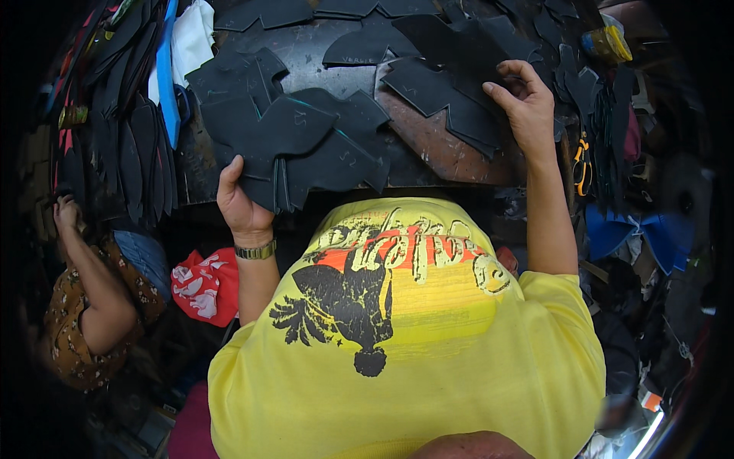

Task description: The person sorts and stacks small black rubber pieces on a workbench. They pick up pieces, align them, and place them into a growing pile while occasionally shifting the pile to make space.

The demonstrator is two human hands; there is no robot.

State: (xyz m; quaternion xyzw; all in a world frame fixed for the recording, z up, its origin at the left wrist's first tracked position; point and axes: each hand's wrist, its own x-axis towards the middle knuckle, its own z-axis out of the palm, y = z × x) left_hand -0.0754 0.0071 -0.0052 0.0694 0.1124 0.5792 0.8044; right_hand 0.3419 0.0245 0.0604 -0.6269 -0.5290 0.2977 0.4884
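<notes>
My left hand [243,200] grips the near edge of a black flat cut-out piece [264,126], its thumb on top and its other fingers hidden underneath. This piece has pointed edges and faint pale marks. It overlaps another black cut-out [348,141] with a thin green line along one edge. Further right, my right hand [527,107] is raised beside a stack of black cut-outs [443,99]. Its thumb and index finger curve toward each other with a gap between them, and nothing shows in the gap. A larger dark piece [451,42] lies just beyond that stack.
More black pieces cover the worn dark table [459,157]. Long black strips [145,153] hang at its left end beside a blue strip [166,84] and white cloth [193,38]. Orange-handled scissors [582,164] hang at right, below a yellow tin [608,44]. Another person [99,306] is at far left.
</notes>
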